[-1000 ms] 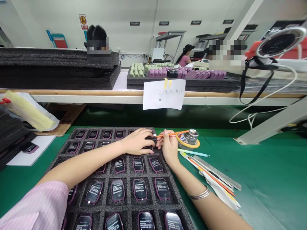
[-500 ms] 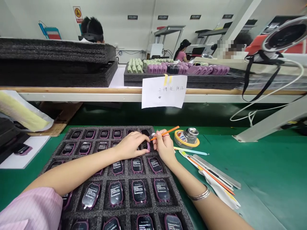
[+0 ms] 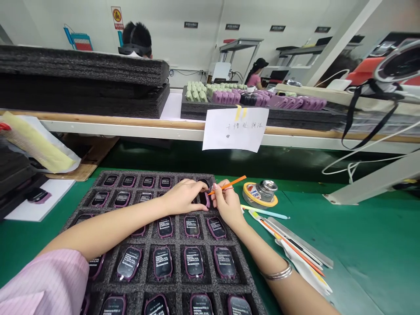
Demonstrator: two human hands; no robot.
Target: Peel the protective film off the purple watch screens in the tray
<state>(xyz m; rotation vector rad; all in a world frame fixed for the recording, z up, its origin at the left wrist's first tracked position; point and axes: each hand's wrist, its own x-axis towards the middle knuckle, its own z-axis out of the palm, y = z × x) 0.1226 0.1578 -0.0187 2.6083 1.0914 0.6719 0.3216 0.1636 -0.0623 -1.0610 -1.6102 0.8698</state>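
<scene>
A dark foam tray [image 3: 179, 236] on the green bench holds several purple-rimmed watch bodies with black screens. My left hand [image 3: 183, 197] pinches one watch body [image 3: 205, 199] standing partly tilted in its pocket near the tray's far right. My right hand [image 3: 226, 201] is closed round a thin orange stick [image 3: 229, 185], whose near tip meets that watch body. A silver bracelet [image 3: 278, 273] sits on my right wrist.
A yellow tape roll with a metal pot [image 3: 262, 192], a pale green pen [image 3: 265, 211], a steel ruler and more sticks [image 3: 295, 245] lie right of the tray. A paper note [image 3: 234, 129] hangs from the shelf edge. Stacked foam sheets [image 3: 82, 83] and people are behind.
The watch body under my left fingers has come up from lying flat to tilted in its pocket. The orange stick has swung from level to slanting up right. The view shifted slightly.
</scene>
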